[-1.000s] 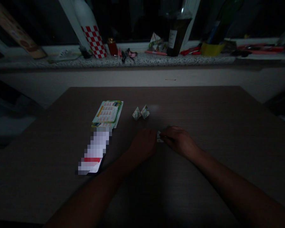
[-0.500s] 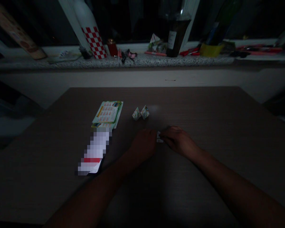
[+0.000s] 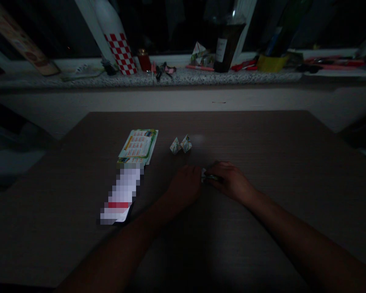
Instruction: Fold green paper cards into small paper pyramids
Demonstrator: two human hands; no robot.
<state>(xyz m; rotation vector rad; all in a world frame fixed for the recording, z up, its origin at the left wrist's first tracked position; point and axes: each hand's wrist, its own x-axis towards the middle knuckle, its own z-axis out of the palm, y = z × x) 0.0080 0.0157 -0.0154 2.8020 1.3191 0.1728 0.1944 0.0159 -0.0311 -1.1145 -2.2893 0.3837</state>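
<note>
A small piece of printed paper (image 3: 203, 175) lies on the table between my hands, mostly hidden by them. My left hand (image 3: 185, 183) rests on its left side with the fingers curled down. From the right, my right hand (image 3: 230, 179) pinches the paper, and a greenish strip of it shows under the fingers. Beyond my hands stand two little folded paper shapes, a left one (image 3: 175, 146) and a right one (image 3: 186, 144), side by side. The room is dim, so the fingertips are hard to make out.
Left of my hands lie a stack of calendar sheets (image 3: 138, 145) and a phone (image 3: 122, 195) with a blurred screen. Along the granite windowsill (image 3: 183, 79) stand a red-checked white bottle (image 3: 121, 49), a dark container (image 3: 227, 51), a yellow pot (image 3: 271, 64) and small clutter.
The right edge of the paper has lifted or turned under my right fingers, so a greenish strip now shows. My left hand has stayed in place.
</note>
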